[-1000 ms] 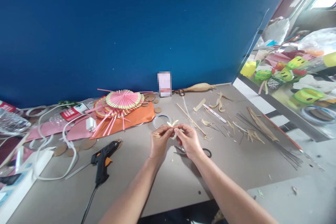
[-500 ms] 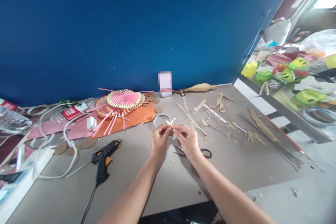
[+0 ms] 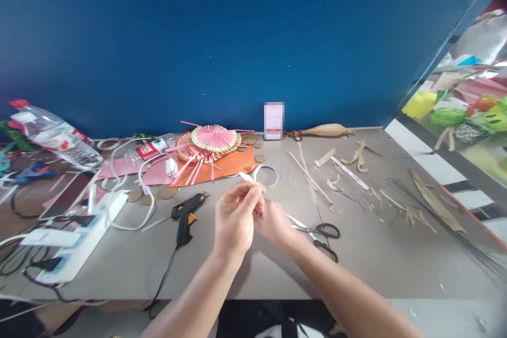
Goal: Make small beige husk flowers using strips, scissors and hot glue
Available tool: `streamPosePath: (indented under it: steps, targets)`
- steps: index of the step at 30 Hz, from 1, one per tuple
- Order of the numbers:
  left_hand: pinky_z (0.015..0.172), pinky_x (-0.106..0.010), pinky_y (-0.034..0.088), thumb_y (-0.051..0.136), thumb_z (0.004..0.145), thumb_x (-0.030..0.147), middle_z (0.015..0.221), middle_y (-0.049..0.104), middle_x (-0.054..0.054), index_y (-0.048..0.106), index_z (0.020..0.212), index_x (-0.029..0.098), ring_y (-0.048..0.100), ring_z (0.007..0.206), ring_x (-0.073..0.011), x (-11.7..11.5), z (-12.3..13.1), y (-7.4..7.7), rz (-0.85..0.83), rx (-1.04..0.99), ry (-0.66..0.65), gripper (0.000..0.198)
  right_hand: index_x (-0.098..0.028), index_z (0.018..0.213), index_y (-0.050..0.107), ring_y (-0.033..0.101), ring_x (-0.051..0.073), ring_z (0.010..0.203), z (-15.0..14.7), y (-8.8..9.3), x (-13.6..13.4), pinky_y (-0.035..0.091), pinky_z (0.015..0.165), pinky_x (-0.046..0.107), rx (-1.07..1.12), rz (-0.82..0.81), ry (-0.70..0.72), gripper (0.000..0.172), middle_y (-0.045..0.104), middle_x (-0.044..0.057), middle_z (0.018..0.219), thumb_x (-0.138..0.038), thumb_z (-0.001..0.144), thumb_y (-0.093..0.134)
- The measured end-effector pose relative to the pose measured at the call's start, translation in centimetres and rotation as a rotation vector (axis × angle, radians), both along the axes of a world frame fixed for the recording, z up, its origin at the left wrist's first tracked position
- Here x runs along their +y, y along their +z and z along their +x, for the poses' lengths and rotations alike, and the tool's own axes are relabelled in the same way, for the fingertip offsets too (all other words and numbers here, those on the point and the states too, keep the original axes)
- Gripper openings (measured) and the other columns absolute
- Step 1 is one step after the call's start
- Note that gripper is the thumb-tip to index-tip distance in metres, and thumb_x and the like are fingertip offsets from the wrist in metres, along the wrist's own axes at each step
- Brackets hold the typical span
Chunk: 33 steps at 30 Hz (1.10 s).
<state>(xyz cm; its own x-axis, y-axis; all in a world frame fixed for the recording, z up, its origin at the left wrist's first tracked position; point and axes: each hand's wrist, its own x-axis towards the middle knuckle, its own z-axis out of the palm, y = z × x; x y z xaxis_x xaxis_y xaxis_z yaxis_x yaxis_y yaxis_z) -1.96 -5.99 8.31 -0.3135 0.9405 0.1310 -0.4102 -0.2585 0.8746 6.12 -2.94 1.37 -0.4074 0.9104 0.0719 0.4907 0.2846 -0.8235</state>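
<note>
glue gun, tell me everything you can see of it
The glue gun has a black, plastic-looking body and an orange trigger. It lies on its side on the table, left of the left hand, nozzle pointing away and right, by a brown disc. A pale stick extends from its rear; a black cord runs from its grip. No hand touches it.

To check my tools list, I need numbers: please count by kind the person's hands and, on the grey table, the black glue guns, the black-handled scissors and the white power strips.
Hands: 2 (left hand, right hand)
Black glue gun: 1
Black-handled scissors: 1 pair
White power strip: 1
Total: 5
</note>
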Motion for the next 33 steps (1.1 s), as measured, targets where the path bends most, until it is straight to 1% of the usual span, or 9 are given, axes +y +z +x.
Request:
streamPosePath:
  steps: [2,4,6,9,14,18,25,29,33]
  targets:
    - [0.045,-0.019,0.037,0.07,0.063,0.021,0.053,0.056,0.002,0.068,0.069,0.02,0.046,0.045,-0.0064,-2.5,-1.4,1.1,0.021,-0.036,0.034,0.006,-0.017,0.072,0.056,0.057,0.017,0.06,-2.5,0.5,-0.9,0.039,0.057,0.025,-0.044,0.039,0.091,0.011,0.062,0.004,0.068,-0.025,0.071,0.05]
    - [0.042,-0.017,0.036,0.073,0.059,0.018,0.059,0.06,0.001,0.069,0.069,0.023,0.049,0.05,-0.0077,-4.8,-3.3,1.6,0.035,-0.067,0.143,0.013,-0.017,0.08,0.056,0.06,0.021,0.07,-5.6,1.0,-1.9,0.042,0.063,0.028,-0.086,0.084,0.182,0.017,0.065,0.007,0.078,-0.03,0.068,0.055]
    - [0.042,-0.016,0.037,0.075,0.056,0.018,0.06,0.059,0.002,0.068,0.066,0.023,0.048,0.051,-0.007,-6.7,-5.6,1.9,0.02,-0.057,0.254,0.013,-0.014,0.096,0.05,0.061,0.025,0.075,-8.8,1.2,-2.8,0.046,0.065,0.033,-0.275,0.166,0.279,0.037,0.064,0.011,0.086,-0.039,0.069,0.056]
    - [0.043,-0.015,0.038,0.078,0.053,0.02,0.057,0.056,0.004,0.066,0.063,0.022,0.047,0.054,-0.0068,-8.8,-8.7,2.5,-0.025,-0.04,0.442,0.015,-0.009,0.108,0.043,0.061,0.029,0.08,-13.0,1.2,-3.4,0.049,0.063,0.038,-0.426,0.174,0.294,0.064,0.062,0.017,0.09,-0.054,0.065,0.057]
    - [0.043,-0.017,0.038,0.082,0.043,0.025,0.059,0.059,0.004,0.064,0.058,0.02,0.046,0.053,-0.0075,-10.5,-11.3,2.6,-0.148,-0.017,0.613,0.024,0.002,0.127,0.026,0.057,0.03,0.09,-16.0,1.3,-2.9,0.05,0.065,0.039,-0.513,0.15,0.321,0.079,0.059,0.024,0.096,-0.043,0.07,0.056]
    - [0.043,-0.017,0.039,0.082,0.041,0.027,0.059,0.06,0.004,0.063,0.057,0.019,0.047,0.051,-0.0068,-10.5,-12.1,2.0,-0.223,-0.025,0.618,0.026,0.003,0.128,0.026,0.057,0.03,0.092,-14.3,1.6,-2.8,0.05,0.063,0.036,-0.559,0.13,0.312,0.078,0.057,0.026,0.1,-0.027,0.065,0.06]
    - [0.045,-0.013,0.041,0.081,0.042,0.027,0.059,0.063,0.002,0.066,0.06,0.016,0.052,0.051,-0.0056,-8.5,-13.1,1.1,-0.27,0.021,0.514,0.026,-0.003,0.123,0.034,0.06,0.029,0.081,-6.5,1.7,-2.5,0.046,0.067,0.037,-0.6,0.138,0.241,0.065,0.059,0.022,0.097,-0.021,0.064,0.054]
    - [0.048,-0.014,0.045,0.079,0.048,0.024,0.062,0.064,0.001,0.066,0.064,0.014,0.055,0.053,-0.0066,-6.5,-13.2,-1.3,-0.348,-0.025,0.348,0.023,-0.011,0.121,0.035,0.06,0.024,0.083,-1.5,1.3,-2.3,0.043,0.073,0.033,-0.425,0.133,0.201,0.056,0.061,0.013,0.097,-0.016,0.067,0.047]
    - [0.052,-0.016,0.048,0.077,0.055,0.024,0.062,0.064,0.0,0.065,0.066,0.012,0.059,0.058,-0.0084,-4.6,-11.6,-4.1,-0.418,-0.077,0.195,0.019,-0.02,0.117,0.038,0.059,0.017,0.074,2.8,0.5,-2.1,0.043,0.069,0.029,-0.164,-0.031,0.134,0.053,0.06,0.003,0.089,-0.013,0.066,0.047]
